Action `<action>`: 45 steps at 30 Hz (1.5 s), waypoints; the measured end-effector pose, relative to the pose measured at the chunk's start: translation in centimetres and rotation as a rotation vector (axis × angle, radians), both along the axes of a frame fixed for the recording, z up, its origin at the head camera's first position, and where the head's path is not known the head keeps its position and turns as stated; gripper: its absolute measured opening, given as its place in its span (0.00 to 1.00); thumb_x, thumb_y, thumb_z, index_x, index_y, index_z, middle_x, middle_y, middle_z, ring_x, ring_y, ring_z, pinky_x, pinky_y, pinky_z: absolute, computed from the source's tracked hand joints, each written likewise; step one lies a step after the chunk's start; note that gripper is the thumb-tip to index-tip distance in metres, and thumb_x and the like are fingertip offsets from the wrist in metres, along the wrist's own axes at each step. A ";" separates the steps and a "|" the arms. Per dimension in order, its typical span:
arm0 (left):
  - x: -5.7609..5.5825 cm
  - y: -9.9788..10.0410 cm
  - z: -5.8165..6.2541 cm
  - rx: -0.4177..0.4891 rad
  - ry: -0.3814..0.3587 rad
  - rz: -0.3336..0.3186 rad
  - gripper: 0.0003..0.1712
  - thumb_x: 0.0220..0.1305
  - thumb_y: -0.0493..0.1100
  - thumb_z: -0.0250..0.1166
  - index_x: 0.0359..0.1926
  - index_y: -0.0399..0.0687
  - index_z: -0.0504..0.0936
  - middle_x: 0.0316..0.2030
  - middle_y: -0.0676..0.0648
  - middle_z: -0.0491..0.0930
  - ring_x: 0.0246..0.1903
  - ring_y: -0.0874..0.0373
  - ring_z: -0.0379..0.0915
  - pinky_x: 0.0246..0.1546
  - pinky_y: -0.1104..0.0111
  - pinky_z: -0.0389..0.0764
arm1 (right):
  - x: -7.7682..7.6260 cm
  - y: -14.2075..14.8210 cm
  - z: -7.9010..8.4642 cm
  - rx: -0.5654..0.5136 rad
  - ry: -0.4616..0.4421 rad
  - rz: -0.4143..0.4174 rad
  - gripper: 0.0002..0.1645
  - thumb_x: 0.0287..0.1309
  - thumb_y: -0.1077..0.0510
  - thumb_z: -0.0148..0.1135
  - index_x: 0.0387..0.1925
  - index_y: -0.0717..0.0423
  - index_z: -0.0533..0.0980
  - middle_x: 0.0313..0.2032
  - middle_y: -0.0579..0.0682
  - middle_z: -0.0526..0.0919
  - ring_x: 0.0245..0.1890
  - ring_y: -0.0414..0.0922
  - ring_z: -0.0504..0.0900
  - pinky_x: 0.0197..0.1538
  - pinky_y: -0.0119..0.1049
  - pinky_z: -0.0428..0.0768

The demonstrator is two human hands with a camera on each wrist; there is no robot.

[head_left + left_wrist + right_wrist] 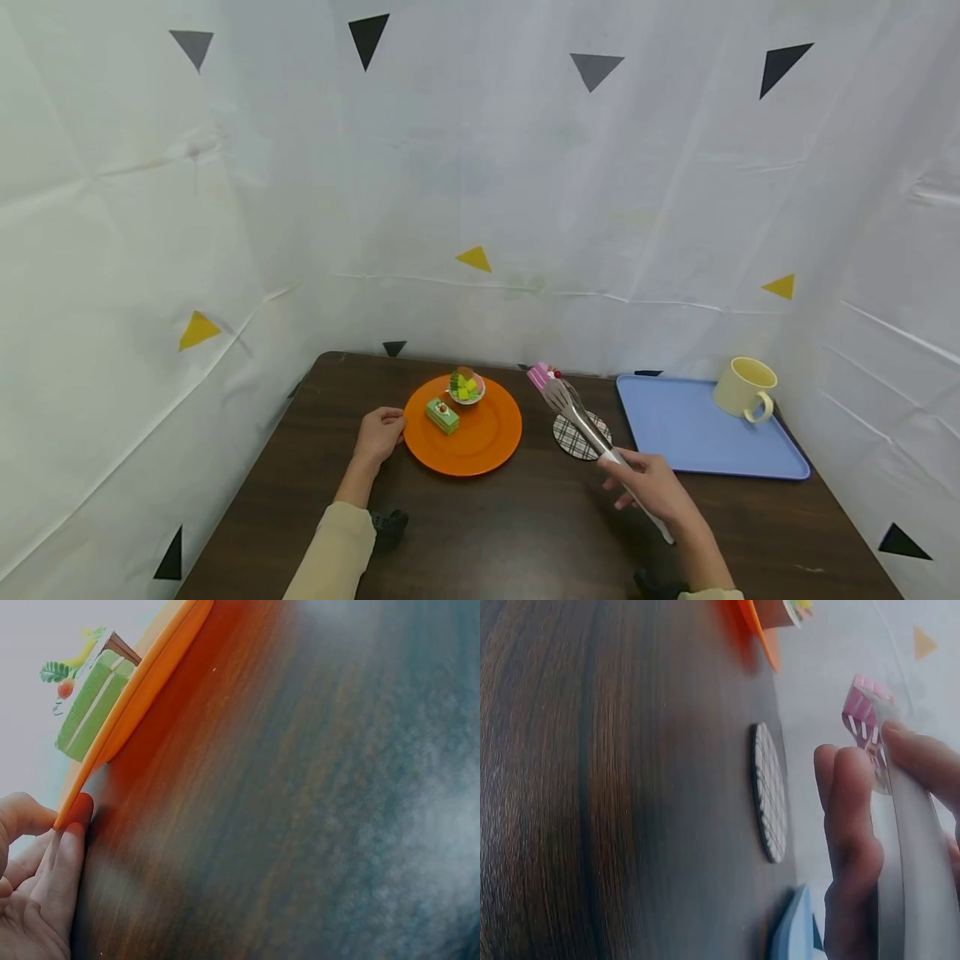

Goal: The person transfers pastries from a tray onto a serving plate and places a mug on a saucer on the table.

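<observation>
My left hand (380, 435) pinches the left rim of an orange plate (480, 446), thumb above and fingers beneath. On the plate lie a small green layered cake piece (442, 416) and a white cup of green and yellow pieces (467, 388). In my right hand (651, 483) is a pair of metal tongs (592, 433), pointing up and away to the left. Their slotted ends grip a pink cake piece (538, 375) with a red bit on top, held in the air right of the plate. The right wrist view shows the pink cake (861, 712) between the tong ends.
Below the tongs lies a round checked coaster (577, 450) on the dark wooden table (510, 533). A blue tray (697, 433) sits at the right, with a yellow mug (742, 390) at its back right corner. White curtains (480, 167) surround the table.
</observation>
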State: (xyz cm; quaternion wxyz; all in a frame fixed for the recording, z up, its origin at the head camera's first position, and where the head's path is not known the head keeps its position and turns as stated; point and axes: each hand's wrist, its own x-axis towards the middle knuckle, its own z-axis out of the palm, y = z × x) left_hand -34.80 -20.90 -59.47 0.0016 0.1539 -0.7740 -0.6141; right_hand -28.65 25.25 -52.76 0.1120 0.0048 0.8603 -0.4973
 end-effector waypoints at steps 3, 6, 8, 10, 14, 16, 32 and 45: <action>0.0 -0.1 0.1 0.001 0.002 -0.002 0.20 0.80 0.42 0.61 0.64 0.35 0.81 0.58 0.34 0.84 0.51 0.48 0.84 0.52 0.64 0.89 | -0.1 -0.3 0.0 0.000 0.009 0.035 0.37 0.75 0.45 0.66 0.73 0.67 0.74 0.38 0.60 0.92 0.24 0.50 0.88 0.32 0.41 0.86; 0.2 -0.2 0.3 0.004 0.029 -0.020 0.20 0.80 0.41 0.60 0.64 0.33 0.80 0.58 0.32 0.84 0.52 0.46 0.84 0.51 0.63 0.89 | -0.4 -0.7 0.0 0.001 0.030 0.079 0.37 0.74 0.47 0.67 0.71 0.70 0.74 0.39 0.63 0.92 0.25 0.51 0.87 0.34 0.42 0.88; 0.3 -0.3 0.5 0.011 0.048 -0.037 0.20 0.81 0.41 0.59 0.65 0.32 0.80 0.59 0.31 0.83 0.54 0.43 0.84 0.52 0.61 0.89 | -0.5 -0.9 -0.1 0.000 0.053 0.116 0.36 0.74 0.48 0.68 0.69 0.71 0.75 0.40 0.63 0.91 0.26 0.50 0.87 0.34 0.41 0.88; 0.4 -0.4 0.6 0.019 0.062 -0.051 0.21 0.82 0.40 0.58 0.65 0.31 0.79 0.60 0.30 0.82 0.56 0.42 0.84 0.54 0.59 0.89 | -0.7 -1.2 -0.3 0.011 0.078 0.146 0.33 0.74 0.49 0.68 0.67 0.70 0.78 0.40 0.63 0.91 0.25 0.49 0.86 0.33 0.41 0.88; 0.5 -0.3 0.6 0.026 0.049 -0.058 0.21 0.82 0.41 0.58 0.65 0.31 0.79 0.60 0.30 0.82 0.56 0.42 0.84 0.54 0.60 0.89 | -0.8 -1.6 -0.5 0.054 0.112 0.181 0.32 0.72 0.50 0.70 0.65 0.71 0.79 0.38 0.59 0.92 0.22 0.47 0.85 0.31 0.39 0.87; 0.6 -0.2 0.6 0.026 0.042 -0.057 0.21 0.82 0.41 0.58 0.65 0.32 0.79 0.60 0.31 0.83 0.55 0.43 0.84 0.53 0.60 0.89 | -0.7 -1.8 -0.6 0.091 0.115 0.183 0.33 0.71 0.49 0.71 0.66 0.70 0.79 0.37 0.57 0.92 0.21 0.47 0.84 0.31 0.39 0.86; 0.6 -0.1 0.5 0.027 0.049 -0.038 0.20 0.81 0.40 0.59 0.65 0.31 0.79 0.59 0.30 0.83 0.53 0.45 0.84 0.50 0.64 0.89 | -1.0 -4.1 -0.5 0.411 0.087 0.107 0.39 0.64 0.39 0.76 0.70 0.52 0.80 0.53 0.58 0.90 0.21 0.42 0.85 0.33 0.42 0.79; 0.4 -0.1 0.4 0.028 0.036 -0.028 0.20 0.81 0.41 0.60 0.65 0.33 0.80 0.58 0.33 0.83 0.52 0.48 0.84 0.50 0.66 0.88 | -1.5 -4.8 0.1 0.546 0.088 0.142 0.39 0.62 0.36 0.76 0.70 0.47 0.81 0.55 0.57 0.90 0.33 0.44 0.81 0.33 0.46 0.78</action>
